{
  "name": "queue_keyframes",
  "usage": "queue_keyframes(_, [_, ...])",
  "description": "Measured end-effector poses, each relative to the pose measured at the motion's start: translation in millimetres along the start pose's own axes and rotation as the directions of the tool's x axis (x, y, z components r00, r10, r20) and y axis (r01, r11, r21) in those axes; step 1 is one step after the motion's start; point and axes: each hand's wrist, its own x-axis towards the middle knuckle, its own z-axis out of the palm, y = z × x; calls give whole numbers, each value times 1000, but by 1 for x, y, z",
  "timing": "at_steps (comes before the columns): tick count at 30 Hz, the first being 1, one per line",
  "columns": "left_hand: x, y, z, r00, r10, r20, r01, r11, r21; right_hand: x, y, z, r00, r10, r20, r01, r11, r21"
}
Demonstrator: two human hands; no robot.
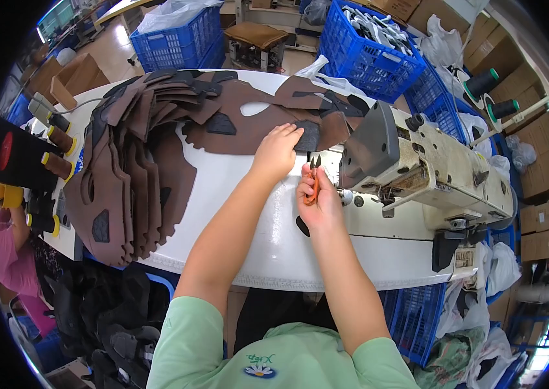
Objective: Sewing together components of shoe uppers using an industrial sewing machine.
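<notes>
My right hand (321,206) is closed around a pair of orange-handled thread snips (311,188), their dark blades pointing up and away from me. My left hand (277,150) lies with fingers stretched out on a brown cut panel (229,139), at the edge of its dark grey patch (307,136). That panel has an oval cutout and joins other brown pieces across the white table (248,214). Just right of the snips is the head of a sewing machine (410,162). To the left, a thick stack of similar brown panels (128,175) drapes over the table.
Thread cones (59,139) stand at the left, and green-topped spools (482,83) at the right. Blue crates (368,58) sit beyond the table, one filled with black and white parts. Black items (112,318) are piled below left. Another person's pink sleeve (12,249) shows at far left.
</notes>
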Motion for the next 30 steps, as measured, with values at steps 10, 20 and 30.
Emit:
queue_keyframes(10, [1, 9, -11, 995, -48, 82, 55, 994, -93, -2, 2, 6, 994, -69, -86, 66, 997, -37])
queue_keyframes(20, [1, 4, -14, 992, -103, 75, 105, 994, -35, -200, -87, -33, 692, -427, 582, 413, -426, -805])
queue_keyframes(30, [3, -27, 1, 979, -153, 136, 177, 967, -185, -281, -373, -156, 196, -566, 801, -163, -824, -542])
